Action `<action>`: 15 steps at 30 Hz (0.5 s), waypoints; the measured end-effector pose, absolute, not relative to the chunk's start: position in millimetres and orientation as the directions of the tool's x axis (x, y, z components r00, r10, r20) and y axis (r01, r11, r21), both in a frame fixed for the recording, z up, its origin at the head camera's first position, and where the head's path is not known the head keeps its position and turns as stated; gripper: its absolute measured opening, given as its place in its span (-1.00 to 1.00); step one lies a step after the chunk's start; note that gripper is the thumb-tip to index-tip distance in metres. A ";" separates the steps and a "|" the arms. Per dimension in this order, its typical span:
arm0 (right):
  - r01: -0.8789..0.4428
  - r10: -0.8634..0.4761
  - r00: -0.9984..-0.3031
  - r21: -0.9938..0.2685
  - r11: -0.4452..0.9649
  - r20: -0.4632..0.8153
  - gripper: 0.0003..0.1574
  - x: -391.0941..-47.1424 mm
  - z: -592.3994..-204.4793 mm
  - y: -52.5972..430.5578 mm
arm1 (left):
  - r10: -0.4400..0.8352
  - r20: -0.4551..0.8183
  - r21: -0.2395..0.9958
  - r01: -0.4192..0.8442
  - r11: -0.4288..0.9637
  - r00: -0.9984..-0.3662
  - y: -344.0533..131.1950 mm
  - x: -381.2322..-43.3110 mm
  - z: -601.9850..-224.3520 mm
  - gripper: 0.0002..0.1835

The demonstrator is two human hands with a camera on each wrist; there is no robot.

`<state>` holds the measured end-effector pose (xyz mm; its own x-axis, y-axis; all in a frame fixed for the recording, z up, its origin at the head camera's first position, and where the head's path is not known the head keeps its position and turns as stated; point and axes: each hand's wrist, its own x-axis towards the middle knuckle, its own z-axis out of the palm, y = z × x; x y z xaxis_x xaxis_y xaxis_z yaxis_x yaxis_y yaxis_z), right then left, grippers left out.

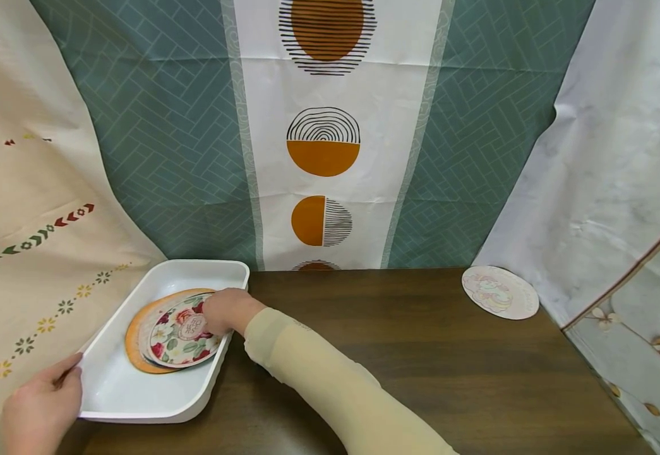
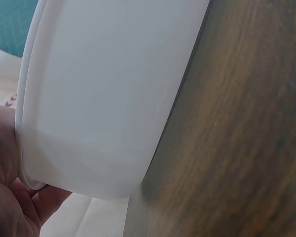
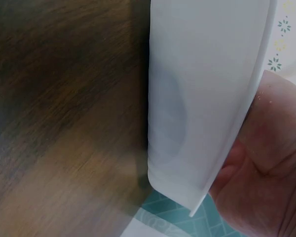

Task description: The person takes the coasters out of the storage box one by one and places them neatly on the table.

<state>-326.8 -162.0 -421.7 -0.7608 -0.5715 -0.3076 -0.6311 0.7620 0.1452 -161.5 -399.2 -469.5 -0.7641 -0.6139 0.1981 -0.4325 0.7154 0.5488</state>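
Here | left hand (image 1: 44,402) grips white tray (image 1: 142,399) | floral disc (image 1: 184,344) partly beneath right hand (image 1: 230,309), its hold unclear

Tray (image 1: 136,395): white
Top mat (image 1: 179,335): red roses, green leaves, pink centre
Lower mat (image 1: 132,341): orange
Pale mat (image 1: 500,292): off-white, pink drawing
Table (image 1: 449,354): dark brown grain
Sleeve (image 1: 330,373): pale yellow
Back cloth (image 1: 330,183): green with paler lines; white band, orange-and-black circles
Left cloth (image 1: 40,189): cream, coloured flowers
Right cloth (image 1: 619,158): greyish white, brown leaves

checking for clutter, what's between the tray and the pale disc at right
In the head view, the person's sleeve beside the tray, then bare table to the disc.
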 end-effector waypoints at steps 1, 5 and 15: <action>-0.626 -0.565 -0.764 0.148 0.765 -0.313 -0.61 -326.3 -420.8 -162.3 | -0.612 0.197 0.549 -0.432 0.716 -0.766 -398.9 -161.8 -469.1 -0.57; -0.604 -0.539 -0.780 0.156 0.782 -0.318 -0.59 -325.2 -419.5 -164.1 | -0.614 0.184 0.554 -0.435 0.710 -0.768 -397.1 -162.6 -467.8 -0.57; -0.573 -0.509 -0.803 0.166 0.803 -0.310 -0.44 -320.4 -418.0 -168.7 | -0.628 0.183 0.563 -0.443 0.698 -0.757 -397.1 -161.2 -468.1 -0.57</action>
<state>-320.4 -168.7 -418.0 -0.8031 -0.5090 -0.3097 -0.5727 0.8028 0.1658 -161.2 -397.1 -468.1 -0.7566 -0.6278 0.1827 -0.4428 0.6976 0.5633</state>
